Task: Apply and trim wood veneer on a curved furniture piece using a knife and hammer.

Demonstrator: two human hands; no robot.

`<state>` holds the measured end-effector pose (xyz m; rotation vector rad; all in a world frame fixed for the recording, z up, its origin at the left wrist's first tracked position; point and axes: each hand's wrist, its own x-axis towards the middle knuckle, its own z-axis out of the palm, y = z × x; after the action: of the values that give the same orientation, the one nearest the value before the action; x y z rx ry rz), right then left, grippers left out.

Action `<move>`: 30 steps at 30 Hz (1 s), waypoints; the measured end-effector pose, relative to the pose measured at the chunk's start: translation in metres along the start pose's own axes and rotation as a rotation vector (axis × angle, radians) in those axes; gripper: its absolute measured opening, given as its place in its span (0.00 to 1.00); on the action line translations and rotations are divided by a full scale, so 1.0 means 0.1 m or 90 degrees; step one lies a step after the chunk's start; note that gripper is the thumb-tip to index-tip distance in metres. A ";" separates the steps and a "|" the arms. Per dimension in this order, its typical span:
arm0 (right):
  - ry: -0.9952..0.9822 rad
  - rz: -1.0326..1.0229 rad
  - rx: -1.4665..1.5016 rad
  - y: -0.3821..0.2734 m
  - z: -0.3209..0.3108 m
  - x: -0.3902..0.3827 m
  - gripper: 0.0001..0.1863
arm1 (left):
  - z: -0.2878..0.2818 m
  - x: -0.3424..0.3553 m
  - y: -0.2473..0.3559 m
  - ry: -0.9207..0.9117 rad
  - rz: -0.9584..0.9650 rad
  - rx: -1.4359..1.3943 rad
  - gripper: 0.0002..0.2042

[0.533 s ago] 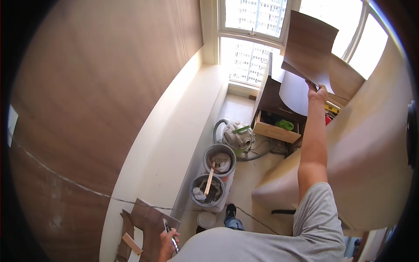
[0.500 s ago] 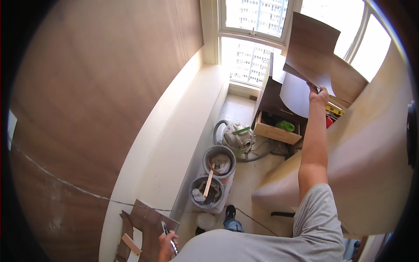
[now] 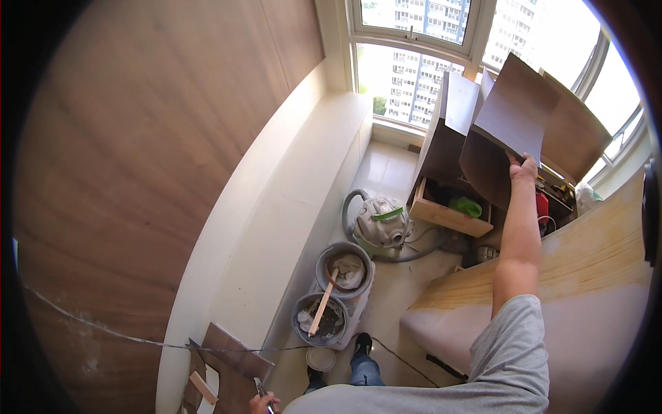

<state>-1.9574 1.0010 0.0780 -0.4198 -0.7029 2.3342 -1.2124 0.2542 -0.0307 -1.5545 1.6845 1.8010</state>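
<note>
My right arm reaches far out toward the window, and my right hand [image 3: 524, 168] grips the lower edge of a thin brown laminate sheet [image 3: 517, 107]. The sheet is tilted and catches the light; a darker curved panel [image 3: 483, 165] shows below it, and I cannot tell whether the two are joined. At the bottom edge, my left hand [image 3: 265, 403] is closed around a slim silver-and-black utility knife [image 3: 259, 388], partly cut off by the frame. Next to it lie brown sheet offcuts [image 3: 231, 352] and a small wooden strip [image 3: 204, 388].
Two grey buckets [image 3: 321, 261] with a wooden stick [image 3: 323, 303] stand near my feet, beside a lidded tub [image 3: 321, 359]. Beyond them sits a vacuum cleaner [image 3: 379, 219] with its hose. A drawer [image 3: 448, 214] juts out. A cable [image 3: 138, 336] crosses at left. A large pale panel [image 3: 524, 297] stands right.
The brown sheet has swung lower and tilted, with my right hand still on it. The view has shifted, and my left hand sits lower in the picture, still holding the knife.
</note>
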 end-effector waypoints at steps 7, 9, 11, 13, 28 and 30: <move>-0.024 0.053 -0.057 -0.31 -0.01 0.08 0.25 | 0.29 -0.13 0.41 0.014 -0.040 -0.005 0.07; -0.033 0.075 -0.052 -0.33 -0.01 0.04 0.24 | 0.29 -0.05 0.37 0.023 -0.024 -0.007 0.08; -0.059 0.083 -0.065 -0.32 -0.01 -0.02 0.22 | 0.28 0.02 0.36 -0.004 -0.011 -0.019 0.09; -0.040 0.111 -0.107 -0.31 0.03 -0.04 0.21 | 0.31 0.02 0.40 -0.022 -0.007 -0.019 0.09; 0.134 0.116 -0.411 -0.36 0.25 -0.25 0.45 | 0.48 0.19 0.21 -0.045 0.015 -0.068 0.09; 0.120 0.086 -0.452 -0.32 0.16 -0.26 0.44 | 0.51 0.21 0.20 -0.030 0.022 -0.067 0.09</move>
<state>-1.9297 0.9985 0.1127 -1.0050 -1.4370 2.0628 -1.2623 0.2796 -0.0471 -1.5188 1.6299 1.9573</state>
